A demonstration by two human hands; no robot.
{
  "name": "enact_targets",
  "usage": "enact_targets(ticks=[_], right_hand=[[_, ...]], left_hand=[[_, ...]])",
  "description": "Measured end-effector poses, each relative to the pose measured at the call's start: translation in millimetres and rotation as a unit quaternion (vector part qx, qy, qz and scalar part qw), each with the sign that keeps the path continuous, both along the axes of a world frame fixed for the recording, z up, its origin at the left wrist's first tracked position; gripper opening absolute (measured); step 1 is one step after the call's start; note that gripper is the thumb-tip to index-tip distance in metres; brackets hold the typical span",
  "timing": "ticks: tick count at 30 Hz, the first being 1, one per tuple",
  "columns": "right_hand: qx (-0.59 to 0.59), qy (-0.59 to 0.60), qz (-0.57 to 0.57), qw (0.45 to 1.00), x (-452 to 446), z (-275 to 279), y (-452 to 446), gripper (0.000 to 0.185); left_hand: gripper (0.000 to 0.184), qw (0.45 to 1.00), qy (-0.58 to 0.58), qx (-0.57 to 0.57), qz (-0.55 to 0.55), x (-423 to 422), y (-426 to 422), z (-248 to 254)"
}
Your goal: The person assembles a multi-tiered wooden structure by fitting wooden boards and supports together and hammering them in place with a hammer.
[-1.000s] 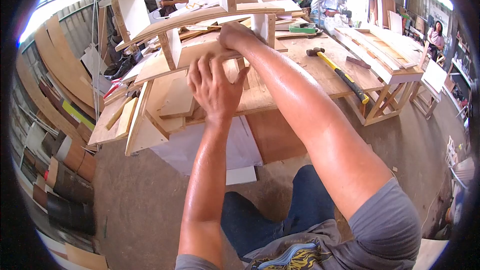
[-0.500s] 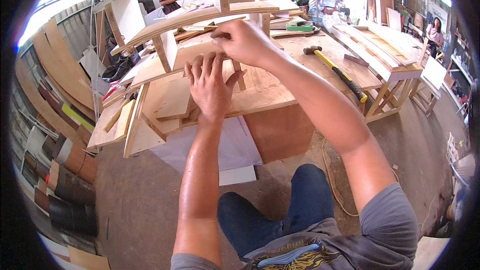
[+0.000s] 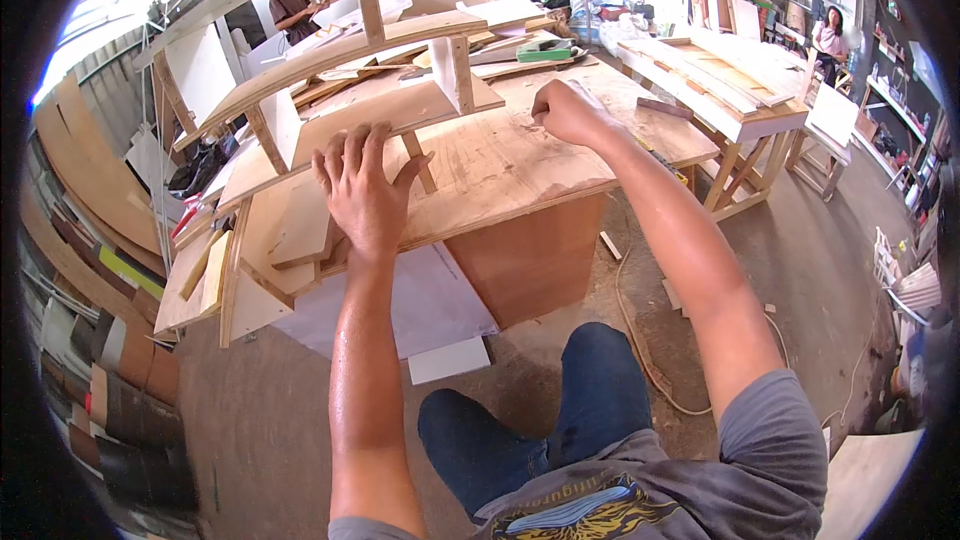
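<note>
My left hand [image 3: 362, 190] lies with spread fingers against the near edge of a curved plywood frame [image 3: 330, 58] with short upright cross-pieces. Its fingertips touch the board at the frame's lower edge. Away to the right, my right hand [image 3: 580, 118] is closed, fingers curled in, above the plywood workbench top [image 3: 500, 155]. Whatever it may hold is hidden. A hammer with a black and yellow handle [image 3: 657, 157] lies beneath my right hand and forearm, which cover most of it.
A dark flat bar [image 3: 665, 108] lies on the bench near its right end. Behind sit a green tool [image 3: 545, 51] and wood offcuts. Another table [image 3: 740, 125] carries a wooden frame. One person [image 3: 292, 12] is at the back left, another [image 3: 829, 40] at far right. A cord [image 3: 640, 360] crosses the floor.
My right hand has left the plywood frame and moved right, over the hammer. My left hand stays on the frame. The view has turned a little to the right.
</note>
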State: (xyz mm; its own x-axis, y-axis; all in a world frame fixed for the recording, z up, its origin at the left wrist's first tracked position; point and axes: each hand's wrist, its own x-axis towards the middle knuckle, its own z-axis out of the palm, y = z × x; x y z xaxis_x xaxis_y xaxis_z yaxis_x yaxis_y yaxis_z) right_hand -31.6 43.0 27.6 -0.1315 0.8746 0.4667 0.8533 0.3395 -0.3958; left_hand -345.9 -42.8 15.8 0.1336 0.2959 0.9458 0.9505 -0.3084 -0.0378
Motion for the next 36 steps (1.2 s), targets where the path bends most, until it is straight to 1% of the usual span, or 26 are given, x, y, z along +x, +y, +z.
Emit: enact_targets(ticks=[1,4,5,8,13,16,19,23,24,26,27,29,31,32,35,36], right_hand=[[0.006,-0.022,-0.019,1.0,0,-2,5,0.016],[-0.032,-0.059,-0.032,0.997,-5,-2,9,0.017],[-0.009,-0.073,-0.036,0.997,-6,-7,11,0.018],[-0.022,-0.102,-0.051,0.993,-16,-4,5,0.021],[-0.043,-0.122,-0.05,0.99,-16,-12,11,0.021],[0.015,-0.054,-0.029,0.998,-11,-22,17,0.018],[0.028,0.02,0.01,0.999,-8,-17,13,0.013],[0.052,0.065,0.024,0.996,-11,-16,11,0.015],[0.054,0.076,0.032,0.995,-11,-15,9,0.015],[0.06,0.096,0.049,0.992,-10,-8,7,0.014],[0.069,0.123,0.033,0.989,-16,2,-6,0.013],[0.113,0.191,0.075,0.972,-23,14,-24,0.011],[0.132,0.237,0.107,0.957,-35,29,-51,0.005],[0.154,0.225,0.129,0.953,-46,35,-66,0.006],[0.216,0.174,0.193,0.941,-83,51,-92,0.008],[0.235,0.146,0.214,0.937,-96,56,-93,0.01]], left_hand=[[0.065,1.0,0.003,-0.002,0.0,0,-1,1],[0.066,1.0,0.006,0.009,0.002,0,1,0],[0.066,1.0,0.005,0.012,0.001,0,2,-2],[0.067,1.0,0.004,0.013,0.006,-4,4,-3],[0.065,1.0,0.005,-0.002,0.003,-4,2,-2],[0.065,1.0,0.006,-0.003,0.001,-5,2,-2],[0.065,1.0,0.007,-0.001,0.0,-6,4,-3],[0.067,1.0,0.007,-0.007,0.001,-7,5,-4],[0.066,1.0,0.006,0.005,-0.004,-6,6,-4],[0.062,0.999,0.005,0.03,-0.01,-7,8,-5],[0.062,0.999,0.004,0.031,-0.01,-7,9,-5],[0.062,0.999,0.0,0.031,-0.01,-6,8,-6],[0.067,1.0,0.003,0.008,-0.002,-8,8,-7],[0.07,1.0,0.005,-0.004,0.002,-9,9,-7],[0.066,1.0,0.01,0.0,0.004,-8,6,-5],[0.06,1.0,0.005,0.01,-0.004,-7,4,-3]])
